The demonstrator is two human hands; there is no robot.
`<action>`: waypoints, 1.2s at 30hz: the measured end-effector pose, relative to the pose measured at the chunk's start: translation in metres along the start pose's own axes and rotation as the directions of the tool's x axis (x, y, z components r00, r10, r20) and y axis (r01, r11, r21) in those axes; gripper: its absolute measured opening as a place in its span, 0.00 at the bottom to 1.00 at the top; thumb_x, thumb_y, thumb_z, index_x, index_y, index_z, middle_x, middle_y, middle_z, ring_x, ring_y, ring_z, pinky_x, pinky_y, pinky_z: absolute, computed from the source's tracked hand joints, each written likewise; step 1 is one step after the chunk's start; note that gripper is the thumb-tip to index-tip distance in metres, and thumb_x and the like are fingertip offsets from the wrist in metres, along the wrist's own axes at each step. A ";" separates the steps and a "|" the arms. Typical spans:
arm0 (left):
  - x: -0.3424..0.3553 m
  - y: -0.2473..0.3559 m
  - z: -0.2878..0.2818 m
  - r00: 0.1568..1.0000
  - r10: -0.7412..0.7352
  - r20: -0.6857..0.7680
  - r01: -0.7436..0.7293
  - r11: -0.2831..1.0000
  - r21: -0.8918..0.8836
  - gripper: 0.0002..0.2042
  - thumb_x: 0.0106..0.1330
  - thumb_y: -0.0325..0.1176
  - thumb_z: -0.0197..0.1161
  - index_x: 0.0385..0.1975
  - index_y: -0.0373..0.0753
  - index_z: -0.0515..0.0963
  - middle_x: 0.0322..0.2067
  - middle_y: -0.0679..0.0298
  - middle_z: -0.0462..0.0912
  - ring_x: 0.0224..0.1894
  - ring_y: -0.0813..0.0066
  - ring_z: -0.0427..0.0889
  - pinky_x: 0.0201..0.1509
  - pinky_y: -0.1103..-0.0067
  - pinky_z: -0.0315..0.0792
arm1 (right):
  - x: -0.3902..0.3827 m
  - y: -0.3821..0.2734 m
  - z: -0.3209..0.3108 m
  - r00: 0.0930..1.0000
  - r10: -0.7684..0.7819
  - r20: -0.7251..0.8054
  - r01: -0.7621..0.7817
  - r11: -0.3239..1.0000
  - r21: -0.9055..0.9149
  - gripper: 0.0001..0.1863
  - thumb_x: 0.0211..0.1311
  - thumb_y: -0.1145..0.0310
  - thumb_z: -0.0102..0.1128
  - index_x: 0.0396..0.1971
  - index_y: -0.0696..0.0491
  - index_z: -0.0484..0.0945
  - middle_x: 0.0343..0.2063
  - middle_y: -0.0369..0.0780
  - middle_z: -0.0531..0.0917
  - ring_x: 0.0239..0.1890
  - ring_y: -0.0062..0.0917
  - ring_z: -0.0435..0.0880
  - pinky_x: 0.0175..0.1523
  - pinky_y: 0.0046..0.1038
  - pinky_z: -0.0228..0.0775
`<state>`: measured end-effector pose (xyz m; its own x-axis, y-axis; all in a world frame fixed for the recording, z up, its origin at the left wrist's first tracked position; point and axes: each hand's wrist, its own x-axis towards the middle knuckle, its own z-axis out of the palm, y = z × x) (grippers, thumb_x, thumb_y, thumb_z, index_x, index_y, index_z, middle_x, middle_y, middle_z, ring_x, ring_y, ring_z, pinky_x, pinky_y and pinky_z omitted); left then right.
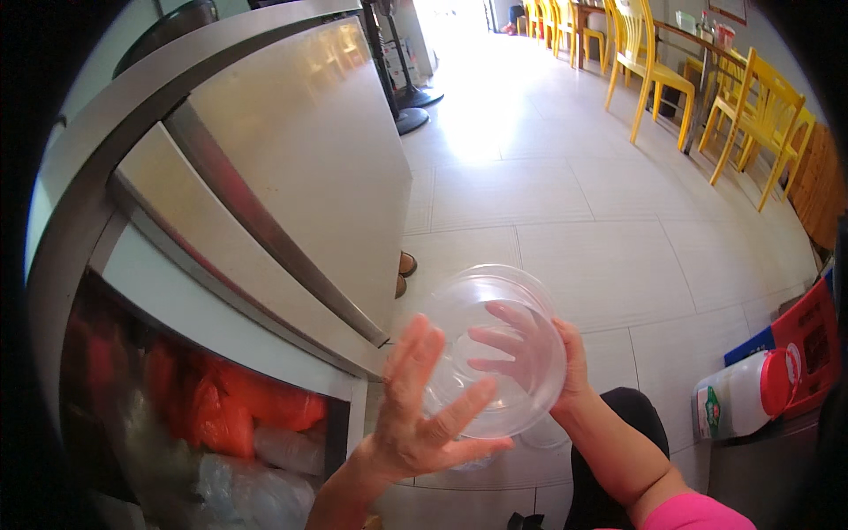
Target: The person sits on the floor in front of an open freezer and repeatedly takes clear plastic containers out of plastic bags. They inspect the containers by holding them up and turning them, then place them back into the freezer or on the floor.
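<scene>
In front of me my right hand [570,362] grips a clear round plastic bowl [530,384]. Its fingers spread behind the bowl and show through the plastic. Whether this is one bowl or several nested together, I cannot tell. My left hand [415,402] is raised at the bowl's left side with its fingers apart, overlapping the near rim; whether it touches the plastic is unclear. More clear plastic shows just below the bowl, partly hidden by it and my left hand.
On the left, an open compartment [358,415] of a metal cabinet [291,150] holds orange-red plastic bags [230,415] and clear bags [247,490]. A red-lidded plastic tub [738,397] and a red crate [813,344] stand at right. Yellow chairs [764,115] line the far right; shoes [405,269] show behind the cabinet.
</scene>
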<state>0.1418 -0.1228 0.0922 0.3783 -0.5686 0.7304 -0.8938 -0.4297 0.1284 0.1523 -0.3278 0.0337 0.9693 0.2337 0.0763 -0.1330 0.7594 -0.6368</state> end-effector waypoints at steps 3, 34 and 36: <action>0.000 0.000 0.013 0.994 0.013 -0.107 -0.047 0.947 -0.318 0.41 0.57 0.48 0.70 0.67 0.46 0.54 0.70 0.43 0.45 0.71 0.42 0.52 0.69 0.52 0.55 | 0.001 0.000 -0.006 0.999 -0.018 0.051 0.016 0.999 0.034 0.38 0.66 0.40 0.42 0.70 0.45 0.51 0.67 0.46 0.60 0.67 0.51 0.61 0.63 0.63 0.58; -0.017 -0.001 0.028 0.709 -0.705 0.029 0.554 0.531 -0.641 0.24 0.69 0.30 0.60 0.63 0.32 0.67 0.29 0.66 0.76 0.35 0.79 0.74 0.44 0.83 0.70 | 0.009 0.003 -0.012 0.958 -0.273 -0.093 0.283 0.952 0.116 0.30 0.71 0.52 0.44 0.68 0.48 0.57 0.59 0.38 0.69 0.61 0.37 0.68 0.65 0.49 0.61; -0.017 -0.001 0.030 0.696 -0.716 0.060 0.519 0.443 -0.731 0.24 0.69 0.31 0.61 0.62 0.32 0.67 0.29 0.67 0.77 0.33 0.81 0.75 0.41 0.84 0.71 | 0.009 0.002 -0.011 0.956 -0.270 -0.113 0.284 0.947 0.149 0.31 0.71 0.55 0.45 0.69 0.52 0.54 0.58 0.38 0.70 0.61 0.38 0.67 0.65 0.49 0.62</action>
<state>0.1433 -0.1337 0.0600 0.9174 -0.1303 0.3760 -0.3758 0.0271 0.9263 0.1634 -0.3305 0.0248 0.9862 -0.0496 0.1581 0.1190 0.8761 -0.4672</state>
